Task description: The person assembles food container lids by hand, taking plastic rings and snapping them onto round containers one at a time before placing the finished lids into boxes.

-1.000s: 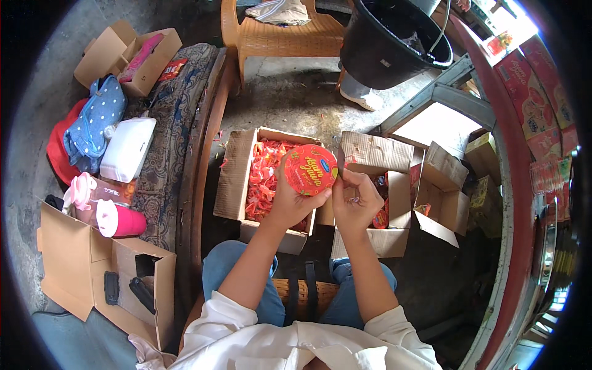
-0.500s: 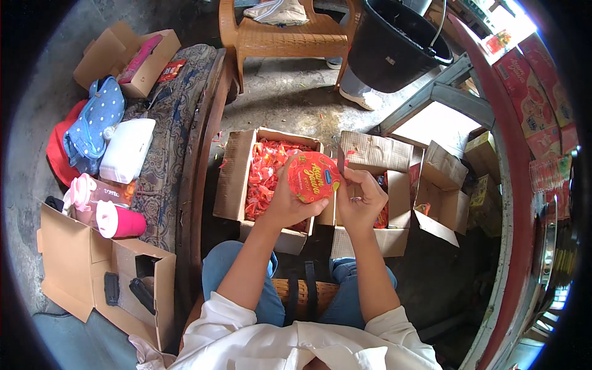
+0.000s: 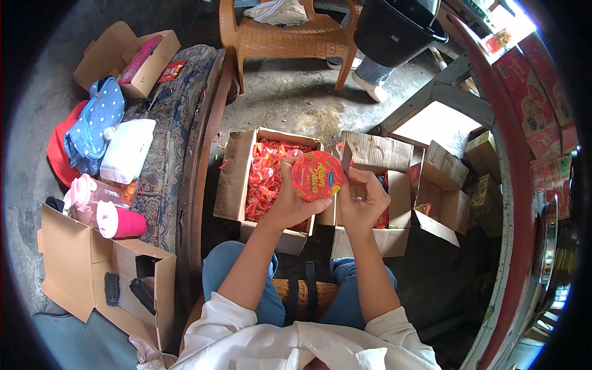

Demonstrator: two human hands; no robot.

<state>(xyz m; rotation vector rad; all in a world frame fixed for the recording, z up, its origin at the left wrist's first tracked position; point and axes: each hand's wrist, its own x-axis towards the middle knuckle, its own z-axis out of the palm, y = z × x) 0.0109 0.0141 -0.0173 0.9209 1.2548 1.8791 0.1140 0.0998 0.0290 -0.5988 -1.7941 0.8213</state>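
A round red tub (image 3: pixel 316 177) with a printed lid is tilted up in my left hand (image 3: pixel 291 200), whose fingers and thumb wrap its rim. Pinched in my right hand (image 3: pixel 365 196) is a thin dark knife blade (image 3: pixel 347 158), upright along the tub's right edge; its handle is hidden by the fingers. Just beyond my left hand stands an open cardboard box (image 3: pixel 237 179) heaped with red plastic scraps (image 3: pixel 265 179). Under and behind my right hand is a second open carton (image 3: pixel 376 151) with red items partly in sight.
A third carton (image 3: pixel 444 176) stands open on the right, near a red-edged frame (image 3: pixel 521 259). On the left, a patterned bench (image 3: pixel 179 123) holds a white container (image 3: pixel 127 151) and a pink tumbler (image 3: pixel 121 220). A wicker chair (image 3: pixel 293 40) stands ahead; another person carries a black bucket (image 3: pixel 394 34).
The tub has turned a little in my left hand, and my right hand with the blade has shifted slightly right. Ahead, the other person's foot and the bucket have moved.
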